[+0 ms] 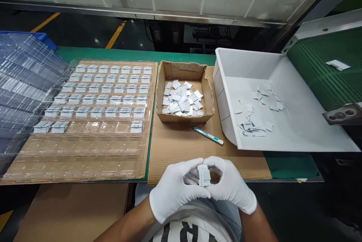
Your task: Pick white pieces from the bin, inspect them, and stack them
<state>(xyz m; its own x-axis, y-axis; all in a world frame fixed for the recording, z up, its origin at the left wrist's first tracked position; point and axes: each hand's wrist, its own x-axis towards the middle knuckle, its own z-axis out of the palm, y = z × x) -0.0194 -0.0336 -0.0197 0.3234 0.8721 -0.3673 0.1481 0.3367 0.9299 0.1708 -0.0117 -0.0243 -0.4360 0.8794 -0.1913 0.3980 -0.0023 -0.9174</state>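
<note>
A: What are the hands holding together there?

B: A small stack of white pieces (204,175), standing on edge. The left hand (174,189) and the right hand (232,185), both in white gloves, are pressing in on it from either side, so each grip is pinching the stack, close over the person's lap and just short of the table (291,164) edge.

A: How should one be doing this squaring-up well?

B: I'd judge by keeping the pressure even from both sides and tapping the edges level (the pieces look thin, so a slack grip is likely letting them fan out or slip).

A: And beyond the grip?

B: Straight ahead, a teal pen-like tool (208,135) is lying on a sheet of cardboard (181,147), and behind it a cardboard box (185,91) is holding a loose heap of white pieces. Ahead to the right, a white bin (296,128) is holding a thinner scatter of the same, fed, it seems, by a green conveyor (325,68) carrying one more piece.

A: To the left?

B: A clear moulded tray (85,151) with its far rows filled with neat stacks; the near pockets are showing bare. Further left, more clear trays (25,83) are sitting piled up.
</note>
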